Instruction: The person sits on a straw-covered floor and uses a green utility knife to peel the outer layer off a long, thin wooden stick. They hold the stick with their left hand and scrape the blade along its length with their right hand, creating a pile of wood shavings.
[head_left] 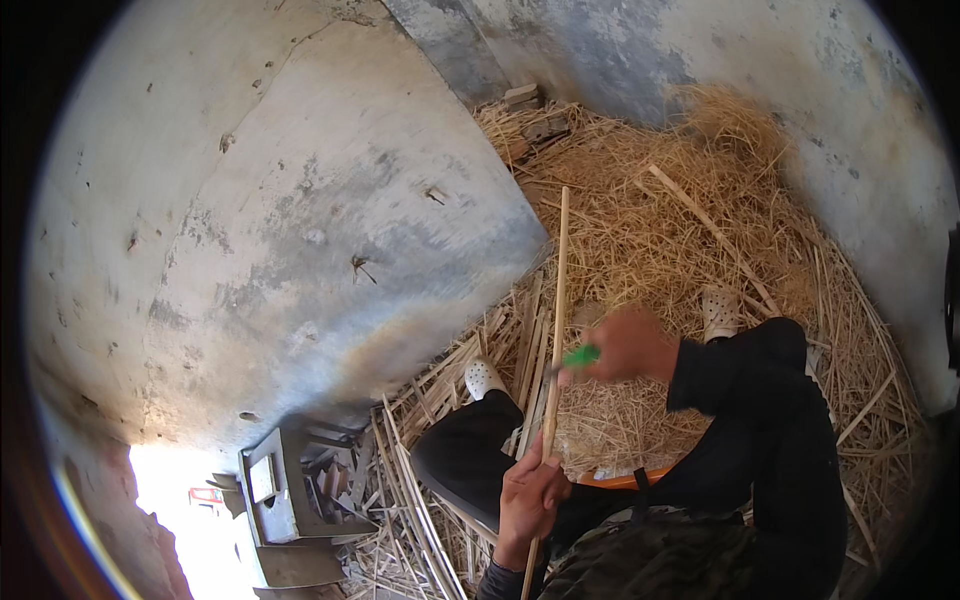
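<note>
Grey metal box [290, 490] near left. Left hand [527, 500] grips cane [556, 320]; right hand [630, 345], holding green-handled tool [580, 355], touches cane farther up.

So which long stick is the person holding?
The thin pale straight stick standing upright, gripped low by the left hand. The other long pale stick lies slanted on the straw, touched by no hand.

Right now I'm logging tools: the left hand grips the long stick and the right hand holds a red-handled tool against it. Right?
Not quite. In the head view the tool in the right hand has a green handle, not red. The left hand does grip the long stick.
</note>
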